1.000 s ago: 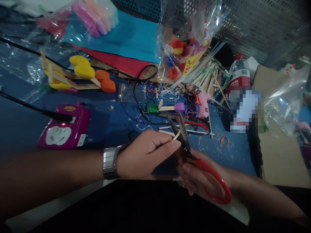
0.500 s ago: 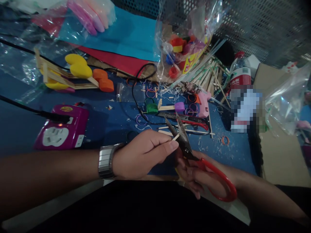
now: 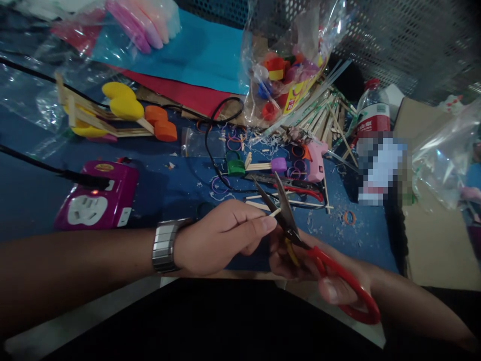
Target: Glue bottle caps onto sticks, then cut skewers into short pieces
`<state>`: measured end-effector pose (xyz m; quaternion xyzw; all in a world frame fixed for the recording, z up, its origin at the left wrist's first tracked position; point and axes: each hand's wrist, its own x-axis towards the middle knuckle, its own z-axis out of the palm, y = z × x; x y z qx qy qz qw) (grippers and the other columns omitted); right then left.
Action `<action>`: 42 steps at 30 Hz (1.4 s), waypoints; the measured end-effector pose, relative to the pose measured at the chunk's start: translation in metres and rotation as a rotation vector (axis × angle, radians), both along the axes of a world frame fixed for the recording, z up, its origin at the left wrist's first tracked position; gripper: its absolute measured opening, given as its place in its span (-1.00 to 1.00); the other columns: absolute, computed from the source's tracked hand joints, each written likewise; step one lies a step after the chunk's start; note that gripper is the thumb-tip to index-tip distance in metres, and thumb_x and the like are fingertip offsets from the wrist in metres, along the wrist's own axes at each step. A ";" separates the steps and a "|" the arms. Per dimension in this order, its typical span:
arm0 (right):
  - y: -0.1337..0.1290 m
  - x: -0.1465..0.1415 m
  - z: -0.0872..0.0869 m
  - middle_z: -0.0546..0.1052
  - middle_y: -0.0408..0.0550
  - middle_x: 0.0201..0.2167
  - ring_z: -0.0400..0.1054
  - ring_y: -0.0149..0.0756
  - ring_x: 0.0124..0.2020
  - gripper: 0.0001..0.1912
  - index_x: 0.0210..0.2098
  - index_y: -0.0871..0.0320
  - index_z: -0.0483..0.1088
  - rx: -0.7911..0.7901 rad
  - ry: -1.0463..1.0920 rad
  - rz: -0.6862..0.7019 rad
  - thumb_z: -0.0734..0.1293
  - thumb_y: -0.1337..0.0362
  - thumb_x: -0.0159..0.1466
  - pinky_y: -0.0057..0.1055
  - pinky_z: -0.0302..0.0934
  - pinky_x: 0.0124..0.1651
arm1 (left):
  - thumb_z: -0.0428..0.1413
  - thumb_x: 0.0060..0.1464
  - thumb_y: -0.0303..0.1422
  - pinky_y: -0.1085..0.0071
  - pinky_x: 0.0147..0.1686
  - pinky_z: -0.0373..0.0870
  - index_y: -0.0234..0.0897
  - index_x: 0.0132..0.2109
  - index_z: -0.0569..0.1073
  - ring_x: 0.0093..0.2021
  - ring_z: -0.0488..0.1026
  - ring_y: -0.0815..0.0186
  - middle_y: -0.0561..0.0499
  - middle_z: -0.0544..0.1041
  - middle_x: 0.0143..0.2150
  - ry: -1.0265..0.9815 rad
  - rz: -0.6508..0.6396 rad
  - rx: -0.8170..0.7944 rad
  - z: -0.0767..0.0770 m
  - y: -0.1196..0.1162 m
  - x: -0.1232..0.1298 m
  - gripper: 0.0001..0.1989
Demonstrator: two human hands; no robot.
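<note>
My left hand (image 3: 225,235), with a metal watch band at the wrist, pinches a thin wooden stick (image 3: 275,212) between thumb and forefinger. Only the stick's short end shows past my fingertips; the rest is hidden in the hand. My right hand (image 3: 300,265) is closed on red-handled scissors (image 3: 291,231), its thumb through one loop. Their blades stand apart, and the stick's end lies between them. Something yellow (image 3: 291,252) shows at my right fingers, too covered to name. Just beyond the blades lie a red utility knife (image 3: 300,186) and a small stick piece with green and purple caps (image 3: 259,166).
A pink glue gun (image 3: 317,163) rests behind the knife. A purple power socket (image 3: 97,195) with a black cable stands left. Farther back are a stick model with bottle caps (image 3: 122,108), a bag of caps (image 3: 281,75), a bottle (image 3: 372,113) and a cardboard box (image 3: 436,235) at right.
My right hand has shifted on the scissors, its thumb now showing through the loop. The handles have swung slightly right and down. My left hand still holds the stick between the blades.
</note>
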<state>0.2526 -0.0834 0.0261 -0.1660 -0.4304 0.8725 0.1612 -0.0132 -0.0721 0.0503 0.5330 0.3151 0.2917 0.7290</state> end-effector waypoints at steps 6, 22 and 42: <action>-0.003 0.001 0.005 0.34 -0.08 -0.07 0.21 -0.35 -0.23 -0.30 0.38 -0.04 0.33 0.055 -0.030 0.010 0.59 0.13 0.34 -0.43 0.13 -0.28 | 0.07 0.48 0.17 0.44 -0.58 0.00 -0.25 -0.54 0.24 -0.57 0.04 0.50 0.15 0.16 -0.61 -0.053 -0.071 -0.078 0.002 0.002 0.000 -0.26; -0.005 -0.003 0.016 0.23 -0.16 -0.17 0.05 -0.42 -0.31 -0.57 0.18 0.00 0.39 0.063 -0.122 -0.043 0.55 0.19 0.41 -0.49 0.02 -0.35 | 0.01 0.52 0.18 0.42 -0.57 0.01 -0.25 -0.54 0.24 -0.57 0.05 0.49 0.13 0.20 -0.60 -0.105 -0.111 -0.112 -0.003 -0.001 -0.001 -0.24; -0.004 -0.002 0.027 0.29 -0.14 -0.16 0.14 -0.37 -0.27 -0.76 0.16 0.02 0.34 0.154 -0.248 -0.026 0.40 0.18 0.57 -0.45 0.12 -0.27 | -0.02 0.55 0.15 0.43 -0.54 0.08 -0.26 -0.54 0.24 -0.56 0.07 0.49 0.13 0.20 -0.60 -0.097 -0.129 -0.090 -0.003 -0.001 0.000 -0.24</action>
